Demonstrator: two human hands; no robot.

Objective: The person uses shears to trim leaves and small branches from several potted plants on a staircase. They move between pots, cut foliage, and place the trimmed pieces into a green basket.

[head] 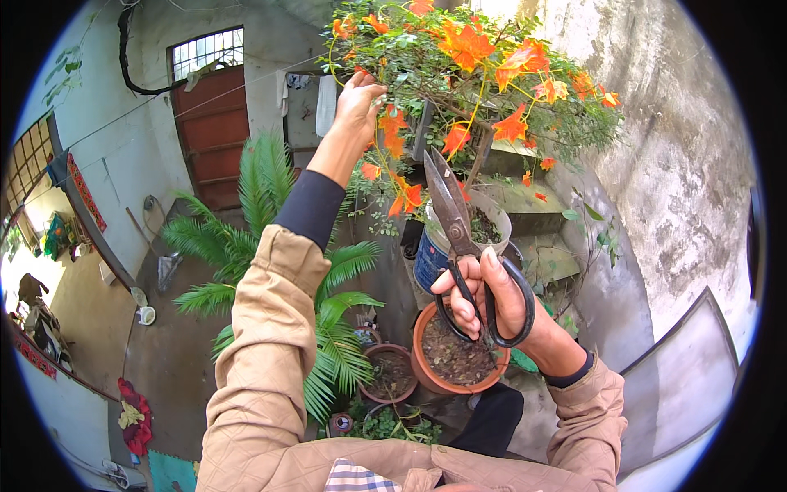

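My left hand [358, 104] is raised to the left edge of a leafy potted shrub [412, 55], its fingertips at the foliage beside an orange artificial leaf; whether they grip a stem cannot be told. A garland of orange maple-like leaves [465, 48] on yellow stems drapes over the shrub. In my right hand [501, 295] are large metal scissors [455, 231] with black handle loops, blades pointing up and nearly together. The scissors are in front of the white and blue bucket [432, 261] that holds the shrub, below the hanging leaves.
Below my right hand stands a terracotta pot [422, 363] of soil, with a smaller pot [408, 393] beside it. A cycad [332, 307] spreads its fronds at centre left. Concrete steps [541, 221] rise behind the bucket, beside a stained wall [682, 160]. Thin lines cross the upper left.
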